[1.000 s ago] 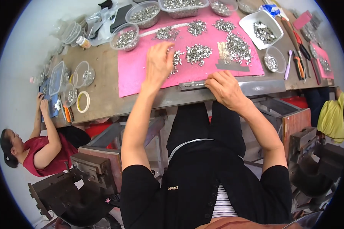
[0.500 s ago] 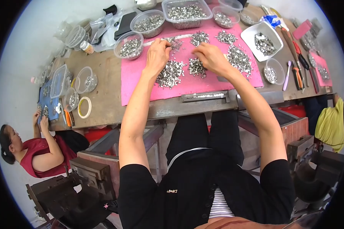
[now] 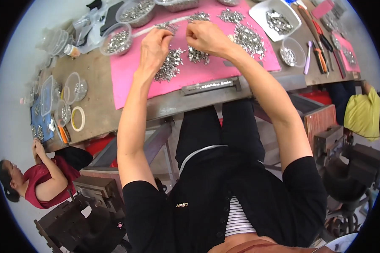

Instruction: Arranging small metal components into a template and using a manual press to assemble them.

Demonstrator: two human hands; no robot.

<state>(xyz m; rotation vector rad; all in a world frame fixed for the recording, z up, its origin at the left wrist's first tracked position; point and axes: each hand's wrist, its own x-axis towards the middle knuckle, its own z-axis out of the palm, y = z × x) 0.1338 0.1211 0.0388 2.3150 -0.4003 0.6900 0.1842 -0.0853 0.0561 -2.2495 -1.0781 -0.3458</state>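
Note:
Small silver metal pieces lie in several heaps on a pink mat (image 3: 126,80). My left hand (image 3: 154,47) is over the mat, thumb and fingers closed in a pinch, beside a small far heap (image 3: 169,27) and just above a larger heap (image 3: 169,65). Facing it, my right hand (image 3: 207,38) is also pinched, with a small heap (image 3: 197,55) just below it. Whatever the fingertips hold is too small or hidden to make out. A wide heap (image 3: 248,41) lies to the right of my right hand.
Clear tubs of metal pieces, including a round one (image 3: 117,41), line the mat's far side. At right are a white tray (image 3: 297,23), a small tub (image 3: 292,52) and pliers (image 3: 319,57). A metal bar (image 3: 211,85) lies along the front edge. A co-worker (image 3: 50,181) sits at left.
The whole view has shifted, so the table sits higher and further left. My right hand has come a little nearer my left. The co-worker's hands have come together.

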